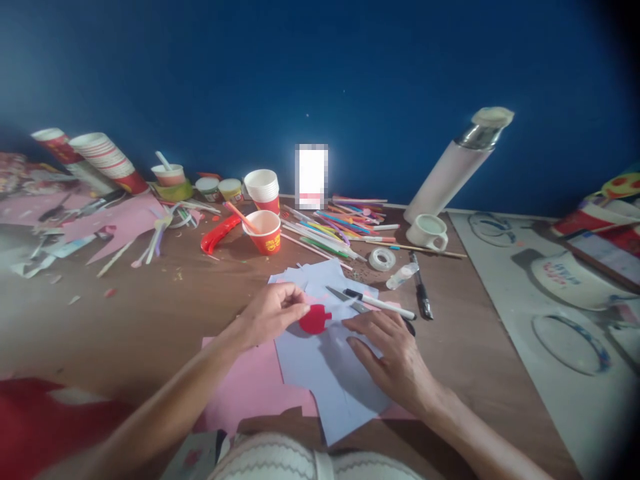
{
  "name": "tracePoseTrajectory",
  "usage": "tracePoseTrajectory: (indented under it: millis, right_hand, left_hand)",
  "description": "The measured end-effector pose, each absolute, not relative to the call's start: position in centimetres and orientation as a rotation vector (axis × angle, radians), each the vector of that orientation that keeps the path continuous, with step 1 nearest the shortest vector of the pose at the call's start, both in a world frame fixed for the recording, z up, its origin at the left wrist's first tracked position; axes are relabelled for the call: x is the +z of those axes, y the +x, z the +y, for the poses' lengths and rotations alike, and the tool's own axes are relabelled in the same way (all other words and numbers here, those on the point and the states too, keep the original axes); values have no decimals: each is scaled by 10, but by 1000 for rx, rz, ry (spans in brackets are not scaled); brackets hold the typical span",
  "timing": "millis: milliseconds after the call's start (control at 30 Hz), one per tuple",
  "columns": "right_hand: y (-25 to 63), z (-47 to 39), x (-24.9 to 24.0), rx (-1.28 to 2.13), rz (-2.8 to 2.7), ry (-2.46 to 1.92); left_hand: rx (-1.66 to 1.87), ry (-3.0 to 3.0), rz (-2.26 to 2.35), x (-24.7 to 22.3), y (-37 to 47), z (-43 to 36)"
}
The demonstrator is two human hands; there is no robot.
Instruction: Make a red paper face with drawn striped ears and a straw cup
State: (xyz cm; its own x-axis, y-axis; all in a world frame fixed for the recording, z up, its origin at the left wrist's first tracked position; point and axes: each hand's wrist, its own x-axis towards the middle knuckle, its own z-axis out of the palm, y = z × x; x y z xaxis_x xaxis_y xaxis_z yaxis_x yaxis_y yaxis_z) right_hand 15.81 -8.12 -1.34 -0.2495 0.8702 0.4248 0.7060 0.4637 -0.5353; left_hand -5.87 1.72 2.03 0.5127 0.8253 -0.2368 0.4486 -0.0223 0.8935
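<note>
My left hand (280, 310) pinches the left edge of a small rounded red paper cutout (314, 321), which has a notched tab on its right side. My right hand (393, 347) is palm down over light blue paper (345, 400), fingers stretched and apart, a short way right of the cutout. Between the two, a pale see-through strip (345, 305) shows, too blurred to name. Scissors (337, 293) and a white pen with a black cap (380, 303) lie just beyond my right fingers. Pink paper (250, 383) lies under the blue sheets.
Behind stand red paper cups (265, 237), a bright blurred-out rectangle (311, 177), several coloured sticks and pens (345, 227), a tape roll (382, 259), a mug (428, 232) and a tall bottle (450, 173). A black pen (423, 293) lies right; paper scraps (120, 227) cover the left.
</note>
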Motion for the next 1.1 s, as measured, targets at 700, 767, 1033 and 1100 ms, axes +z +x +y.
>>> tracePoseTrajectory:
  millis: [700,767,1033,1100]
  right_hand:
    - [117,-20,-1,1230,-1285,-1294]
    - [123,-17,-9,1215,-1280,-1304]
    - [134,-14,-19,1302,-1358,-1260]
    - [132,-13,-18,1318,-1372,-1262]
  left_hand:
    - [1117,2474,909,0,-33,1]
    - [1146,2376,868,1,-34,1]
    - [1050,1308,1078,-6,-41,25]
    - [906,1108,996,-11,-42,29]
